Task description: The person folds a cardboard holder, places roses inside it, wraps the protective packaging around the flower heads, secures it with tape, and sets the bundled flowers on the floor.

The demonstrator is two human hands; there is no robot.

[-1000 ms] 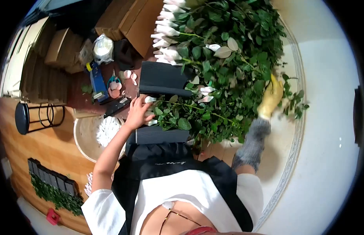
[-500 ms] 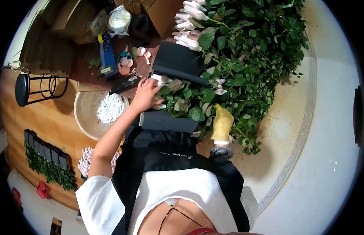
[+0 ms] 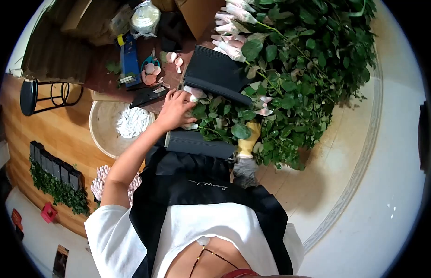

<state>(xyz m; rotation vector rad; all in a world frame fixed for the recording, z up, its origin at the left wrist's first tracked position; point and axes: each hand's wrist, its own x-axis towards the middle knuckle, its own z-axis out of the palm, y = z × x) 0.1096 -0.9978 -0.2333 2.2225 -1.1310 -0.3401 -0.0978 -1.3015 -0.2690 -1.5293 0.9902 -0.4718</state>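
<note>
My bare left hand [image 3: 175,110] lies over the heads of a rose bunch, its fingers apart and touching a pale pink rose bud [image 3: 195,93] in white netting. The bunch's green leaves [image 3: 220,111] stretch right, between a black corrugated wrap [image 3: 215,74] above and its lower black flap [image 3: 199,144]. My right hand [image 3: 249,139], in a yellow glove with a grey checked cuff, is among the leaves and stems at the right end of the bunch. Foliage covers its fingertips, so its grip is hidden.
A big pile of leafy roses [image 3: 313,60] fills the upper right. Teal-handled scissors [image 3: 151,59], loose petals [image 3: 150,74] and a blue tool [image 3: 129,60] lie on the reddish table. A round tub [image 3: 102,132] holds white pieces. A black stool [image 3: 28,97] stands left.
My gloved right hand has moved left and slightly up, deeper into the leaves by the lower flap. My left hand stays on the rose heads. The view has shifted a little.
</note>
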